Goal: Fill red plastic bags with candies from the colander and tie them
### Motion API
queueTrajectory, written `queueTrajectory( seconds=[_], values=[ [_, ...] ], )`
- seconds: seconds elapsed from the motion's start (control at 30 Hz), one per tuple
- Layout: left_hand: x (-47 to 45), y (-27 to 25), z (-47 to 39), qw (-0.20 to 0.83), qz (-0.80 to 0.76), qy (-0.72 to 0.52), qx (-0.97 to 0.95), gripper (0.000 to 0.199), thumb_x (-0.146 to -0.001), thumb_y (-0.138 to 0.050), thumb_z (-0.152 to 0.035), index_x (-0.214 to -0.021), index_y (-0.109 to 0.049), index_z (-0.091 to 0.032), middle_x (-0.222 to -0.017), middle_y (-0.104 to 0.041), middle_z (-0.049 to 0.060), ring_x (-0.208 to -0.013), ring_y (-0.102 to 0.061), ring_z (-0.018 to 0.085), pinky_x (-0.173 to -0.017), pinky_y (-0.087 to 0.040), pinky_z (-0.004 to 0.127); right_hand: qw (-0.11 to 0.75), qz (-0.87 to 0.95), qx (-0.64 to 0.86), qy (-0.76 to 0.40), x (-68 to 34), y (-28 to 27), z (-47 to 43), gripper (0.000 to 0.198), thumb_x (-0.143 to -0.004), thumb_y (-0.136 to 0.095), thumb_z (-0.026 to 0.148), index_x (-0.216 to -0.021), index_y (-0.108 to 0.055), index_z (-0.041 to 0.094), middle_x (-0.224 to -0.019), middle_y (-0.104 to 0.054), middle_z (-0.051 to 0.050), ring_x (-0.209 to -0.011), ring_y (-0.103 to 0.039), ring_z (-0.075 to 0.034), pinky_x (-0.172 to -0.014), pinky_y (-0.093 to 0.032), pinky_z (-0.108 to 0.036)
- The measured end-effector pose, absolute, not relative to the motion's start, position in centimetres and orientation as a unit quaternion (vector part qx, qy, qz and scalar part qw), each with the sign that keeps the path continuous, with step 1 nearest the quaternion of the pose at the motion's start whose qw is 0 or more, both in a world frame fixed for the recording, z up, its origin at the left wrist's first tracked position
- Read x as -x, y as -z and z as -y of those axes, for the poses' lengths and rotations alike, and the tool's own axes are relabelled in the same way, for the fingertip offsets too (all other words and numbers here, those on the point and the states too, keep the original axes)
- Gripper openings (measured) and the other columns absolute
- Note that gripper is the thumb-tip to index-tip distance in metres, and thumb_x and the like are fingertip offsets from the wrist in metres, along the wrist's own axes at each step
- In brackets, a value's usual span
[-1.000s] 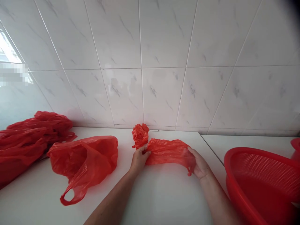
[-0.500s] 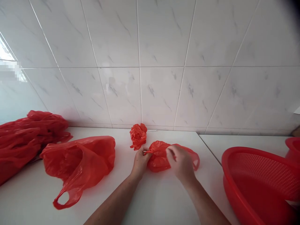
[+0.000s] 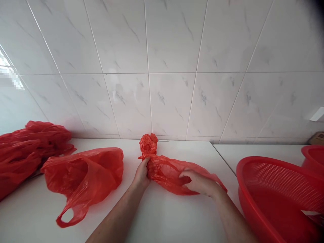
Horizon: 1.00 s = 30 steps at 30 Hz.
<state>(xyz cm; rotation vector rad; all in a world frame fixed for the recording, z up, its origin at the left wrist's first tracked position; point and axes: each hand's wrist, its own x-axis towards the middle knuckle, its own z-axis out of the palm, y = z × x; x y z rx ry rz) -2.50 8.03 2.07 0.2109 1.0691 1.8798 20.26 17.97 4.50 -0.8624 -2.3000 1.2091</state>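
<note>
A thin red plastic bag point(image 3: 167, 168) lies stretched out lengthwise on the white countertop in front of me. My left hand point(image 3: 142, 173) is closed on its left end, pinching the film between thumb and fingers. Over the bag's right half rests my right hand point(image 3: 198, 182), its fingers curved and apart from the thumb, with no film visibly gripped between them. Just behind the bag's left end sits a crumpled red plastic bag point(image 3: 148, 144), bunched into a small bundle.
A loose red carrier bag point(image 3: 101, 168) lies to the left, one handle loop toward me. Beyond it is a heap of red bags point(image 3: 37, 145). On the right stands a red perforated basket point(image 3: 275, 172), with another red container point(image 3: 314, 153) behind. A tiled wall point(image 3: 172, 101) borders the countertop point(image 3: 162, 216).
The bag between my hands has gone from bunched to longer and flatter. My left hand has shifted slightly left, and my right hand has moved down and its fingers have opened.
</note>
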Motion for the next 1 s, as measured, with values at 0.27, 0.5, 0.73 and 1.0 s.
queueTrajectory(
  seconds=[0.27, 0.5, 0.73, 1.0],
  values=[
    [2.4, -2.0, -7.6, 0.535, -0.439, -0.716, -0.09, 0.012, -0.076, -0.063, -0.025, -0.08, -0.06, -0.014, -0.069, -0.067, 0.006, -0.06, -0.066, 0.018, -0.058, -0.053, 0.029, 0.138, 0.687, 0.263, -0.663, -22.0, -4.0, -20.1, 0.04, -0.083, -0.059, 0.053, -0.104, -0.063, 0.019, -0.098, -0.066, -0.007, -0.081, -0.064, -0.017, -0.08, -0.048, -0.031],
    [3.2, -1.9, -7.0, 0.57, -0.394, -0.712, -0.114, 0.02, -0.079, -0.063, -0.032, -0.086, -0.062, -0.014, -0.079, -0.07, 0.007, -0.071, -0.069, 0.021, -0.069, -0.056, 0.033, 0.292, 0.523, 0.185, -0.779, -21.4, -1.0, -20.8, 0.037, -0.079, -0.065, 0.054, -0.08, -0.06, 0.017, -0.069, -0.059, 0.001, -0.053, -0.051, -0.008, -0.048, -0.039, -0.017],
    [2.9, -1.7, -7.6, 0.531, -0.409, -0.737, -0.086, 0.02, -0.08, -0.064, -0.034, -0.086, -0.061, -0.015, -0.078, -0.07, 0.007, -0.072, -0.069, 0.021, -0.07, -0.056, 0.032, 0.033, 0.773, 0.24, -0.586, -19.7, -3.1, -18.5, 0.019, -0.074, -0.063, 0.034, -0.082, -0.072, 0.019, -0.075, -0.068, -0.003, -0.059, -0.059, -0.013, -0.048, -0.041, -0.019],
    [3.4, -1.7, -7.9, 0.515, -0.396, -0.756, -0.082, 0.017, -0.089, -0.049, -0.024, -0.095, -0.063, -0.015, -0.082, -0.072, 0.006, -0.076, -0.07, 0.018, -0.073, -0.057, 0.03, 0.214, 0.866, 0.286, -0.351, -20.0, -10.7, -10.9, 0.02, -0.082, -0.057, 0.022, -0.095, -0.07, 0.028, -0.095, -0.068, 0.001, -0.086, -0.061, -0.017, -0.074, -0.045, -0.026]
  ],
)
